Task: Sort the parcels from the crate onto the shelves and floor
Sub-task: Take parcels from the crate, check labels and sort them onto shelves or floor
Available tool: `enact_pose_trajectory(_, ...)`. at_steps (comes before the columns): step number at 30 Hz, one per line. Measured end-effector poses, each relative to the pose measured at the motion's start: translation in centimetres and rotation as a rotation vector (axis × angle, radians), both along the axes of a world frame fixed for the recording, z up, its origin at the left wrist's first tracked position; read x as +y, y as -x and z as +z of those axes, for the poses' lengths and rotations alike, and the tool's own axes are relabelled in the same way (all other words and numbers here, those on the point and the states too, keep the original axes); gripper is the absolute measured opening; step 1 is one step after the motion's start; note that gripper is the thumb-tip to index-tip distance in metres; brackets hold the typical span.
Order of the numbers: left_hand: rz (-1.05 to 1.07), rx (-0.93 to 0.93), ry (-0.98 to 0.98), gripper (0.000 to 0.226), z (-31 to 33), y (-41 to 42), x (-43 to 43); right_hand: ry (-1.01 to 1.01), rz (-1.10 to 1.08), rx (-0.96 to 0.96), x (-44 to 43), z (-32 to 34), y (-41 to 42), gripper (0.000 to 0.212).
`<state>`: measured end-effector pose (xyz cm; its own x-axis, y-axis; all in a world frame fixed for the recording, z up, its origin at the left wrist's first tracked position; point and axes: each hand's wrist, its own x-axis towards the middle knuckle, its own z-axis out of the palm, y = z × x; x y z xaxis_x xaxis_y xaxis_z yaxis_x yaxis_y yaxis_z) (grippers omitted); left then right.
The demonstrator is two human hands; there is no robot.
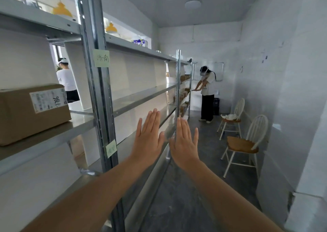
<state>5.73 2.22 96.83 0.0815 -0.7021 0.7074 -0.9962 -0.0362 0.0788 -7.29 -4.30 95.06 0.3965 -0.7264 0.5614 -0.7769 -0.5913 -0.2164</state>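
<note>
Left hand (147, 136) and right hand (184, 143) are raised side by side, not touching. Fingers are straight and together and grip nothing, probably free for the next pick. One parcel (31, 113) sits at the shelf (141, 97) front edge, left of the upright post (99, 90), label outward for reading. The crate is out of view. The floor (185, 196) aisle runs between the shelf edges and the chairs (242, 143), leaving walking room.
</note>
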Motion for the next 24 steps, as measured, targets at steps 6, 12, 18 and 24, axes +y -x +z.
enact_pose_trajectory(6, 0.097, 0.017, -0.023, 0.064, -1.9, -1.2, -2.4, -0.005, 0.106, 0.002, -2.4, -1.1, -1.5, 0.069)
enact_pose_trajectory(12, 0.132, 0.037, -0.046, 0.064, -4.2, -3.5, -3.4, -0.068, 0.152, 0.029, -4.8, -3.6, -4.1, 0.071)
enact_pose_trajectory(18, 0.146, 0.031, -0.075, 0.063, -5.3, -7.2, -6.2, -0.075, 0.163, 0.037, -7.4, -4.1, -7.4, 0.071)
enact_pose_trajectory(24, 0.076, 0.103, -0.068, 0.062, -5.0, -9.7, -10.3, -0.018, 0.109, 0.090, -10.5, -3.8, -10.9, 0.070)
